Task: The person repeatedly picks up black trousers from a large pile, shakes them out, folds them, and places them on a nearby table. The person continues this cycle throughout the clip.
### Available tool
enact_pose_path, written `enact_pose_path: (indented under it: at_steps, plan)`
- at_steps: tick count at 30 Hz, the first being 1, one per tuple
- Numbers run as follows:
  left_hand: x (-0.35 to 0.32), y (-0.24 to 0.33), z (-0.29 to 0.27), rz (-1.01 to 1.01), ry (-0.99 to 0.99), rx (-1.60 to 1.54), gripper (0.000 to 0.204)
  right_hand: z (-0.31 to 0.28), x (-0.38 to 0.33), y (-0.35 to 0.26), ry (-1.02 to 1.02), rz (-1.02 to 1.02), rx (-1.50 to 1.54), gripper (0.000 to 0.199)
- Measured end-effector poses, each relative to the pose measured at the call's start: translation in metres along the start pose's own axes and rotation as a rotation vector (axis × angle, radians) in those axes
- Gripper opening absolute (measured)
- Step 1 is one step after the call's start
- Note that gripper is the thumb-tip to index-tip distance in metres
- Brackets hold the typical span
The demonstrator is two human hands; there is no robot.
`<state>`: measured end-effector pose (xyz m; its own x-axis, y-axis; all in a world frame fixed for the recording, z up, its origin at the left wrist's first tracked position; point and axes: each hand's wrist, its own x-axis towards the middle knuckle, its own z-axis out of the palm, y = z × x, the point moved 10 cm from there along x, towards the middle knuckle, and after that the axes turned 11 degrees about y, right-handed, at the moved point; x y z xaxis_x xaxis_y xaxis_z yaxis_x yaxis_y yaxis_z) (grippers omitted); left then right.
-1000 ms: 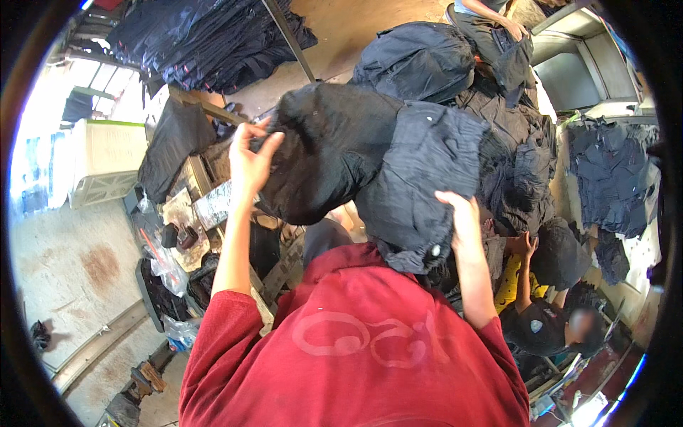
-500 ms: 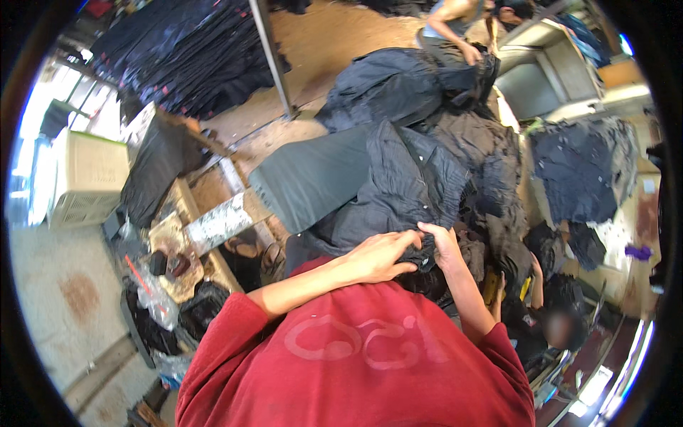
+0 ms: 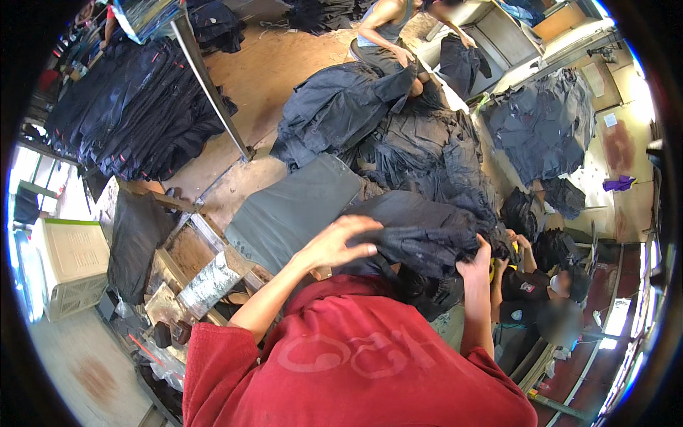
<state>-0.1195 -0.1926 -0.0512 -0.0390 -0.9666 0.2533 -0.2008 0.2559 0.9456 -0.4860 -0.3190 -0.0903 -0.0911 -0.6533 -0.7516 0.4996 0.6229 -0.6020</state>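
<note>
A pair of black trousers (image 3: 427,222) lies bunched across the right end of a grey-green padded board (image 3: 292,206) in front of me. My right hand (image 3: 475,263) is closed on the gathered right end of the trousers, its fingers partly hidden by the cloth. My left hand (image 3: 336,243) is open, thumb and fingers apart, at the left end of the trousers over the board's near edge. Whether its fingertips touch the cloth I cannot tell.
Beyond the board lies a large heap of dark garments (image 3: 427,153), with a person (image 3: 388,39) handling cloth behind it. Another person (image 3: 523,292) is close on my right. A metal post (image 3: 210,89) and stacked dark clothes (image 3: 135,107) stand far left, a cream plastic box (image 3: 71,260) nearer.
My right hand has moved right with the trousers, which now lie bunched rather than spread over the board. My left hand has moved left, away from my right. The view has shifted.
</note>
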Motion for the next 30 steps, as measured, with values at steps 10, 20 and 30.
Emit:
enact_pose_path:
  at_steps: [10,20,30]
  plan:
    - [-0.039,-0.122,-0.153,-0.514,0.86,1.09,0.056,0.112,0.165,-0.016,0.021,-0.084,0.133,0.029]
    - [-0.01,-0.131,-0.148,-0.637,0.696,1.154,0.051,0.238,0.334,0.078,0.095,0.246,0.161,0.029]
    - [0.007,-0.136,-0.152,-0.739,0.615,1.124,0.045,0.479,0.457,0.11,0.082,0.568,0.163,0.037]
